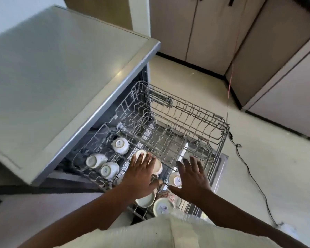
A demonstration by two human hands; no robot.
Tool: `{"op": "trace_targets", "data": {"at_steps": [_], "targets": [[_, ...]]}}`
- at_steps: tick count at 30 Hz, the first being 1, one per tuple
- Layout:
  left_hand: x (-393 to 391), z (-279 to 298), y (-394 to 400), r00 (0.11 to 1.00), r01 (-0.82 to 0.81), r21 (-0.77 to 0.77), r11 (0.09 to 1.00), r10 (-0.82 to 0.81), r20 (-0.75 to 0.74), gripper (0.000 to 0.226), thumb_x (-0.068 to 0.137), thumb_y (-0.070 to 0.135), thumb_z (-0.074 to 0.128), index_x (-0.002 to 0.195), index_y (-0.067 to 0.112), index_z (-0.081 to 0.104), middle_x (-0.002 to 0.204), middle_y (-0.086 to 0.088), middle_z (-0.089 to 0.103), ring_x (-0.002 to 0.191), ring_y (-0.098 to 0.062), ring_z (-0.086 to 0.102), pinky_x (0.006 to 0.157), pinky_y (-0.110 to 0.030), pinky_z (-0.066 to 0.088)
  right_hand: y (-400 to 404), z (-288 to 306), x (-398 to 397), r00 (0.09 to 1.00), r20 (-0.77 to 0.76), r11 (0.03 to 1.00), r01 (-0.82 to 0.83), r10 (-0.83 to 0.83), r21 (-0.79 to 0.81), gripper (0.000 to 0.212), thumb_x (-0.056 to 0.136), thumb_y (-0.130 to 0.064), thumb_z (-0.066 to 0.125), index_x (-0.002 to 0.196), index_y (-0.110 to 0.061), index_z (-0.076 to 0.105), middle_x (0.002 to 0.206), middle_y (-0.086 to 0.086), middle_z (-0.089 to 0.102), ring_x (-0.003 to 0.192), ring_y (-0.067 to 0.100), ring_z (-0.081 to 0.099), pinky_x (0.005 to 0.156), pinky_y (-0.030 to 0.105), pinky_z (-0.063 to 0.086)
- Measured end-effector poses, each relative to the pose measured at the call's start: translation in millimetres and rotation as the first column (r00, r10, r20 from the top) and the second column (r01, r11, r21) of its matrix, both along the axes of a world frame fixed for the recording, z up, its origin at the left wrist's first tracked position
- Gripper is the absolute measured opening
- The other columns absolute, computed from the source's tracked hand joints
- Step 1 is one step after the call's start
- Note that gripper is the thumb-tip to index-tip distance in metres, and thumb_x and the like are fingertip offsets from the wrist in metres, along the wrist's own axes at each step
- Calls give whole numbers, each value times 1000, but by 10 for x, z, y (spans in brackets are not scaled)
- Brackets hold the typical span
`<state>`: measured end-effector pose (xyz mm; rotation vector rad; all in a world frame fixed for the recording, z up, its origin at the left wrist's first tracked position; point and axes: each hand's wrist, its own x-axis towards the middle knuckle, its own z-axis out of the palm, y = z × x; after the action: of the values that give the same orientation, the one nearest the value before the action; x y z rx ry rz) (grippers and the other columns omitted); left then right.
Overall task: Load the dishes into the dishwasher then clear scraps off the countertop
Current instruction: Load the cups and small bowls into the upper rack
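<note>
Both hands reach forward over the pulled-out upper rack [220,122] of the dishwasher, fingers spread and straight, gripping nothing. The left hand [141,176] lies flat over two pale cups, its fingertips [141,156] on the upturned base of one cup [139,153] and its palm edge beside a second cup [157,166] that lies tilted on its side. The right hand [192,178] hovers wide open above the wire of the rack, thumb stretched toward the left hand; whether it touches the wire I cannot tell.

Nearest the person, at the rack's front edge, sit two vessels: a plain white bowl [147,200] and a bottom-up cup with a red floral pattern [166,203]. Just beyond, partly under the right hand, stands one white cup [174,179] upside down with a printed mark on its base. On the left side of the rack stand three more white cups, all upside down: one with a blue mark [109,170], one beside it [95,161], and one farther back [121,145]. That makes seven cups and one bowl in view. The far half of the rack holds only bare wire tines.

Above and to the left, the pale counter [61,68] overhangs the machine. On the floor to the right a black cable [254,178] trails away, and a thin red cord [231,77] hangs in front of the beige cabinet doors [204,33] at the back.
</note>
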<state>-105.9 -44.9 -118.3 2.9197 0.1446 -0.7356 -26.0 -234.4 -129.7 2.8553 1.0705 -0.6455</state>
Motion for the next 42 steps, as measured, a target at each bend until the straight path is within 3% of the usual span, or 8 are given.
{"op": "trace_targets", "data": {"at_steps": [3, 6, 9, 16, 24, 30, 38, 42], "targets": [[-246, 190, -44, 990, -141, 17, 990, 141, 27, 103, 72, 76, -5, 154, 15, 4, 161, -11, -2, 148, -31, -1, 119, -49, -3, 140, 257, -28, 994, 50, 995, -102, 102, 10, 101, 79, -81, 31, 154, -19, 2, 162, 9, 1, 147, 34, -13, 113, 47, -14], [-491, 322, -28, 964, -257, 15, 966, 256, 72, 95, 86, 75, 2, 141, 10, 46, 147, -16, 43, 133, -36, 44, 107, -55, 35, 314, 493, -68, 976, 101, 979, -197, 191, 56, 109, 68, -82, 16, 154, -17, 8, 162, 11, 7, 148, 35, -7, 110, 45, -19], [-763, 542, 40, 937, -332, -2, 943, 330, 118, 87, 89, 71, 8, 127, 12, 60, 130, -11, 61, 118, -33, 59, 93, -54, 46, 539, 707, -163, 948, 142, 954, -296, 286, 51, 102, 67, -83, 34, 139, -12, 49, 143, 16, 48, 137, 40, 36, 109, 47, 4], [-1431, 1137, 271, 781, -518, -66, 853, 504, 369, 95, 78, 81, 6, 154, 25, 9, 162, 1, 0, 149, -21, -4, 117, -41, -9, 1185, 1018, -577, 895, 194, 882, -435, 402, 180, 94, 67, -83, 38, 130, -14, 49, 129, 13, 62, 122, 38, 55, 103, 51, 21], [-2479, 1473, 605, 642, -664, -82, 743, 624, 446, 93, 77, 78, -3, 154, 25, 2, 157, 5, -11, 146, -15, -11, 117, -38, -9, 1925, 1378, -1421, 805, 267, 787, -584, 530, 199, 94, 80, -85, 17, 132, -14, 49, 133, 14, 58, 125, 39, 52, 109, 46, 10], [-3471, 1495, 1103, 588, -747, -32, 664, 683, 433, 74, 94, 69, 19, 141, 16, 40, 141, -8, 52, 128, -29, 52, 100, -50, 42, 2503, 1518, -2386, 753, 270, 741, -650, 600, 167, 93, 81, -83, 17, 131, -16, 59, 136, 9, 57, 130, 35, 48, 108, 45, 13], [-4603, 1656, 1839, 472, -810, -40, 585, 691, 547, 103, 71, 83, -12, 154, 22, -2, 162, -4, -1, 149, -26, -6, 118, -45, -9, 3238, 1630, -3373, 683, 326, 677, -720, 654, 148, 90, 73, -85, 37, 133, -19, 53, 138, 7, 55, 132, 32, 47, 110, 44, 9], [-4840, 1665, 2029, 451, -832, -34, 553, 713, 537, 105, 65, 81, -15, 153, 24, -8, 162, -4, -10, 147, -24, -16, 116, -44, -13, 3469, 1678, -3591, 675, 333, 669, -728, 658, 152, 93, 67, -83, 42, 133, -19, 51, 137, 8, 56, 130, 32, 48, 110, 42, 7]]}}
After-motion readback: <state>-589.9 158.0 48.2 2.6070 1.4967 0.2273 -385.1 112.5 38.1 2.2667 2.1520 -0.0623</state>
